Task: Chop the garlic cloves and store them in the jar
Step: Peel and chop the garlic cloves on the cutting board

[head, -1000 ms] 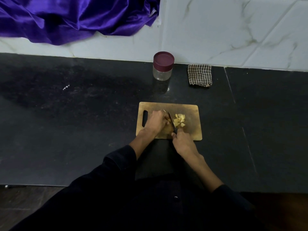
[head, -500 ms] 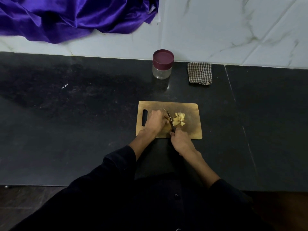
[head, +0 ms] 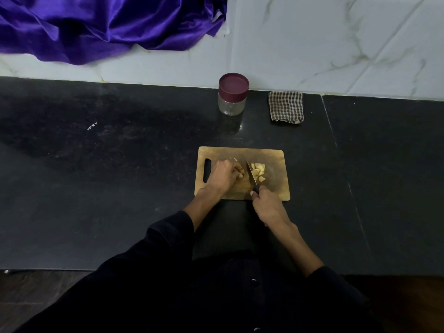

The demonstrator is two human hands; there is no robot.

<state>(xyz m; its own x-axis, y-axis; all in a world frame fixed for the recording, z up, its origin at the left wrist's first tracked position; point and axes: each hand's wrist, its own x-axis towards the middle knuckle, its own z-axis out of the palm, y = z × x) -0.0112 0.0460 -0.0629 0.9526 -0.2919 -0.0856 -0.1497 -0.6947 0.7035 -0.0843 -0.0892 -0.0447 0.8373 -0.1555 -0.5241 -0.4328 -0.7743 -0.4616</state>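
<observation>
We are in a home kitchen: black stone worktop (head: 120,188), marble-tiled wall (head: 336,44), wooden chopping board (head: 274,169) (well worn), checked dishcloth (head: 286,106).

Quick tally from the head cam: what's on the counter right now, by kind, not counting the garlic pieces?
Cutting board: 1
Knife, gripped by the right hand: 1
Jar, lid on: 1
Checked cloth: 1
Total: 4
Cut garlic lies in one heap beside the blade; the left hand holds something against the board, hidden under its fingers.
</observation>
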